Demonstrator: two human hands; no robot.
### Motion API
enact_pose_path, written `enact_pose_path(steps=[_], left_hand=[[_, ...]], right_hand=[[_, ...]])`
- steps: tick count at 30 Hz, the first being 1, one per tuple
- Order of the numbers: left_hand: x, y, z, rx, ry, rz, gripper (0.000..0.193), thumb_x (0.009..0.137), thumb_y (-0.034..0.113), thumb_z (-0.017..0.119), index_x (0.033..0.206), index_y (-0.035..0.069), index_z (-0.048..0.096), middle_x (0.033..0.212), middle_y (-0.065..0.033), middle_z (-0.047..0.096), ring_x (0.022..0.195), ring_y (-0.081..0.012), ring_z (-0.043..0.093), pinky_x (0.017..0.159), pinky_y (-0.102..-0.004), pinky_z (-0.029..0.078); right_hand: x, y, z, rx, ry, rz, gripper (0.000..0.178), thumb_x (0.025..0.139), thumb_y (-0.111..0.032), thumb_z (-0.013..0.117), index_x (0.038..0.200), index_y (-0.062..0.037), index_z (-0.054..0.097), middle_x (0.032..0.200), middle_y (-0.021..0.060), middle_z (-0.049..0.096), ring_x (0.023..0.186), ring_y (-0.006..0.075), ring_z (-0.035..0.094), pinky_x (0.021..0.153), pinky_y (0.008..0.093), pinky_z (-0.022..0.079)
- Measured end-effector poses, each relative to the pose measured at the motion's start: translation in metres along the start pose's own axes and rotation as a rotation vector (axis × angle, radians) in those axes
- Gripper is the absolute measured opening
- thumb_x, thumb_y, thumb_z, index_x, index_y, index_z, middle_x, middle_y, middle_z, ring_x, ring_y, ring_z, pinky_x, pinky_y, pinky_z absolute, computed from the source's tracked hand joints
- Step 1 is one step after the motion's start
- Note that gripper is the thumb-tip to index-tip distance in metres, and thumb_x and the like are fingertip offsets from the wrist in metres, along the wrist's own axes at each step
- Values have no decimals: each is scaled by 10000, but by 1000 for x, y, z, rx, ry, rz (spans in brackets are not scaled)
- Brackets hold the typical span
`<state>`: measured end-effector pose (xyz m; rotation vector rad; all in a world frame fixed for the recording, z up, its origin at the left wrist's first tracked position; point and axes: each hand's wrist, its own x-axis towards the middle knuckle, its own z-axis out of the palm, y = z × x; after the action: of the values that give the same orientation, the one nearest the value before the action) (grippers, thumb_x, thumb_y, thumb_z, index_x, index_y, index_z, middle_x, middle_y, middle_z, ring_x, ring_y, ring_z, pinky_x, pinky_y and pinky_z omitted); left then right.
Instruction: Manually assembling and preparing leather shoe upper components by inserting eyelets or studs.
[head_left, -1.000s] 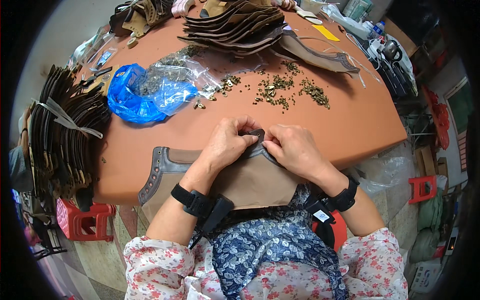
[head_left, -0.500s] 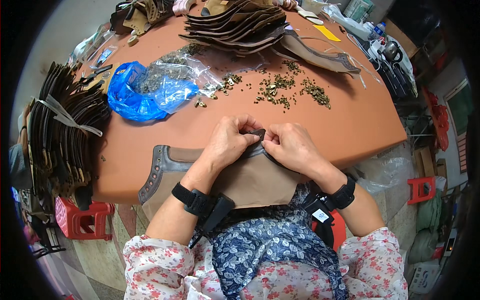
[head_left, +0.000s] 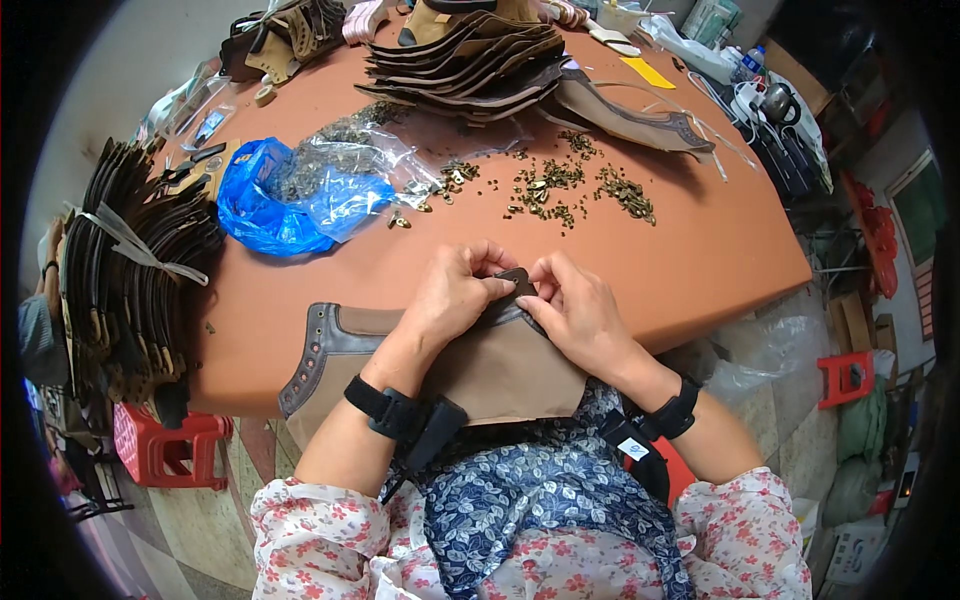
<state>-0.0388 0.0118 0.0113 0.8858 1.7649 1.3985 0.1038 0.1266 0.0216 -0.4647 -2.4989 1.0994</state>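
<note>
A brown shoe upper (head_left: 505,375) with dark leather edging lies over the near table edge and hangs toward my lap. A row of eyelet holes runs down its left dark strip. My left hand (head_left: 458,290) pinches the dark tip of the upper between thumb and fingers. Across from it, my right hand (head_left: 575,305) closes its thumb and forefinger on the same tip, around a hole in it. Whether a small metal piece sits between the right fingertips is too small to tell. Beyond the hands lie loose bronze-coloured eyelets and hooks (head_left: 548,190) in scattered heaps.
On the orange-brown table (head_left: 400,265) rests a blue plastic bag (head_left: 265,215) beside a clear bag of small metal parts (head_left: 345,150). Stacked uppers (head_left: 465,65) stand at the back, and a tied bundle of uppers (head_left: 130,270) at the left edge. Red stools (head_left: 170,445) are on the floor.
Both hands and the upper's tip have shifted slightly down in the picture. My right hand's fingers have moved a little around the tip; both hands keep hold of it.
</note>
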Motion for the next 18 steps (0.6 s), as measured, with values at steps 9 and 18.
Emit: enact_pose_path(steps=[9,18], left_hand=[[1,0,2,116,28,31,189,805,7,684,989,-34,665,846,-55,679,774,-98,611,698,-235,495],[2,-1,3,127,52,23,185,804,0,678,987,-24,673,824,-48,678,746,-94,603,671,-232,484]], right_hand=[[-6,10,10,-160,97,-184,87,836,-117,666,841,-52,608,826,117,605,749,324,627,647,423,507],[-11,13,10,-115,146,-188,59,831,-91,653,836,-52,608,819,108,610,727,315,631,626,404,502]])
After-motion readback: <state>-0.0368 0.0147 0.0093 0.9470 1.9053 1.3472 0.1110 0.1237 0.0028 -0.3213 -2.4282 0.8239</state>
